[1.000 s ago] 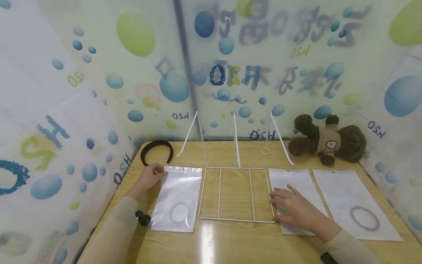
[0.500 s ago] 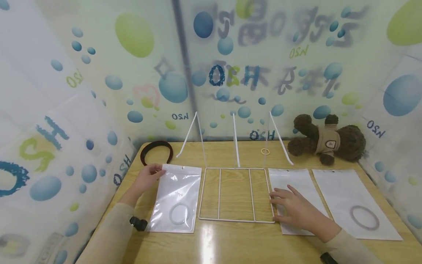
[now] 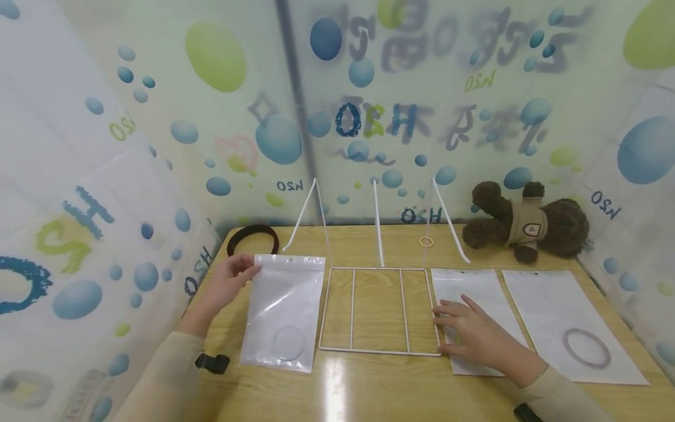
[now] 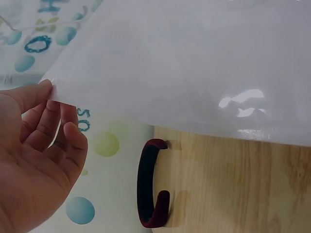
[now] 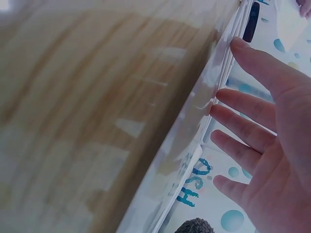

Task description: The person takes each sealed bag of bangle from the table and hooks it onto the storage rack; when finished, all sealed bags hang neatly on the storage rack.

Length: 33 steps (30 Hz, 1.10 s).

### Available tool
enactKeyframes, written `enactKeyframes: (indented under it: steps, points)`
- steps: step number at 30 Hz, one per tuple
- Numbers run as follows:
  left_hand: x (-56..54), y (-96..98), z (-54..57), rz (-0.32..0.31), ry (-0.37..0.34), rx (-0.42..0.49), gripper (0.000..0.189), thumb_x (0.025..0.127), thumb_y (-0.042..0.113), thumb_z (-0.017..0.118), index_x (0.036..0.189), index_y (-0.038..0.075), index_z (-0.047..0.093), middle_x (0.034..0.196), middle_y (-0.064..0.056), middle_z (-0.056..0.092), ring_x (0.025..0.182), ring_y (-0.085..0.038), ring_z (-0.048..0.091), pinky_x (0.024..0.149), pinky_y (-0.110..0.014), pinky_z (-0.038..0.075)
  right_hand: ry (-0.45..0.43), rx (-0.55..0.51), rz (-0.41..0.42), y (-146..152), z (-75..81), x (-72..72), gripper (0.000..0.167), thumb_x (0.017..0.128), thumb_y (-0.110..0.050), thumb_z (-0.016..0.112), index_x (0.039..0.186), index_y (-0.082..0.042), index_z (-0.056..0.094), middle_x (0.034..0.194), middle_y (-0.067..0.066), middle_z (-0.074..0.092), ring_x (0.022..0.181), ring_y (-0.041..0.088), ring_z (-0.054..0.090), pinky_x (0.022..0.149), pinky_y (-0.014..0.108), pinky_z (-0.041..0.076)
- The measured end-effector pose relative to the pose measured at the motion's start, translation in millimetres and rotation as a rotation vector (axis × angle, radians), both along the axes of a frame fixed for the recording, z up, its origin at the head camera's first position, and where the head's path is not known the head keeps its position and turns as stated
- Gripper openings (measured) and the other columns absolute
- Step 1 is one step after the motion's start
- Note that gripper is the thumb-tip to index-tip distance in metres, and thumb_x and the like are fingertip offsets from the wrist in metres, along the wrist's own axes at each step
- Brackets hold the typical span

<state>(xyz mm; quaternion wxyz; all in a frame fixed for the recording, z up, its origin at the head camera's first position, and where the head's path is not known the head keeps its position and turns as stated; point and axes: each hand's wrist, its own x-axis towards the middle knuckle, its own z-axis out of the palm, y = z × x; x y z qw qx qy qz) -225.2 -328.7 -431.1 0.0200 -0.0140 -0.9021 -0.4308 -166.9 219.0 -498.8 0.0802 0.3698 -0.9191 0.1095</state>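
My left hand [image 3: 220, 288] pinches the upper left corner of a clear plastic zip bag [image 3: 282, 299] between thumb and fingers. The top of this bag is raised off the table, and a pale ring [image 3: 289, 343] shows in its lower part. Up close in the left wrist view, the bag [image 4: 170, 63] spreads out from the fingertips. Right of the bag lies a white wire rack [image 3: 352, 310] with several prongs standing up at its back. My right hand [image 3: 477, 335] has its fingers extended, fingertips touching the rack's right edge, over a second bag [image 3: 469, 287].
At far right lies a third bag [image 3: 543, 305] holding a mauve ring [image 3: 586, 348]. A brown teddy bear [image 3: 564, 228] lies at the back right. Behind the rack is a small yellow ring [image 3: 426, 241]. A dark red headband [image 3: 274, 237] lies at the back left of the wooden table [image 3: 390, 392].
My left hand has lifted the top of the left bag higher off the table. The right hand stays at the rack's edge.
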Motion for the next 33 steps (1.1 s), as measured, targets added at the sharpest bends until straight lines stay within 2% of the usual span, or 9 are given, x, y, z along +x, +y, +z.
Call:
enactKeyframes:
  steps: [5,12,20,24,28,33]
  points:
    - [9.9,4.6,16.3,-0.014,0.04,0.009,0.035,0.103,0.037,0.063,0.12,0.006,0.063,0.112,-0.014,0.066,0.094,-0.026,0.062,0.078,-0.029,0.058,0.001,0.005,-0.003,-1.1,1.2,-0.2,0.052,0.079,-0.04,0.087,0.117,-0.007,0.076,0.132,0.011,0.069,0.129,0.037,0.06,0.109,0.072,0.035]
    - [21.4,14.1,37.9,-0.04,0.106,0.042,0.03,0.102,0.031,0.066,0.119,0.006,0.064,0.108,-0.013,0.067,0.087,-0.022,0.062,0.072,-0.022,0.055,0.0,0.017,-0.005,-2.0,2.1,-0.3,0.052,0.079,-0.041,0.087,0.118,-0.007,0.076,0.132,0.011,0.069,0.129,0.037,0.06,0.109,0.072,0.035]
    - [38.3,30.5,62.7,-0.077,0.178,0.069,0.026,0.102,0.028,0.067,0.115,0.005,0.065,0.107,-0.01,0.066,0.086,-0.015,0.064,0.076,-0.022,0.059,-0.013,0.022,-0.012,-1.9,1.0,0.4,0.052,0.08,-0.042,0.086,0.118,-0.008,0.076,0.132,0.009,0.07,0.13,0.037,0.06,0.109,0.071,0.034]
    - [44.4,37.8,71.3,-0.106,0.254,0.076,0.02,0.101,0.022,0.068,0.11,0.004,0.066,0.101,-0.008,0.067,0.082,-0.013,0.064,0.074,-0.021,0.059,-0.036,0.025,-0.018,-2.9,2.9,1.2,0.053,0.081,-0.042,0.086,0.12,-0.008,0.076,0.133,0.009,0.069,0.131,0.037,0.059,0.11,0.072,0.033]
    - [50.7,44.0,79.7,-0.126,0.339,0.043,0.013,0.1,0.013,0.068,0.107,0.003,0.067,0.096,-0.002,0.067,0.08,-0.01,0.063,0.073,-0.017,0.057,-0.052,0.028,-0.023,-3.9,5.3,1.8,0.053,0.081,-0.042,0.086,0.12,-0.008,0.075,0.134,0.009,0.069,0.132,0.037,0.058,0.111,0.072,0.032]
    - [58.0,50.0,90.9,-0.155,0.416,0.038,0.009,0.097,0.007,0.07,0.106,0.004,0.068,0.092,0.005,0.068,0.078,-0.008,0.062,0.071,-0.017,0.055,-0.057,0.021,-0.023,-4.3,5.8,2.3,0.053,0.081,-0.042,0.086,0.12,-0.008,0.075,0.134,0.01,0.069,0.132,0.038,0.058,0.111,0.072,0.032]
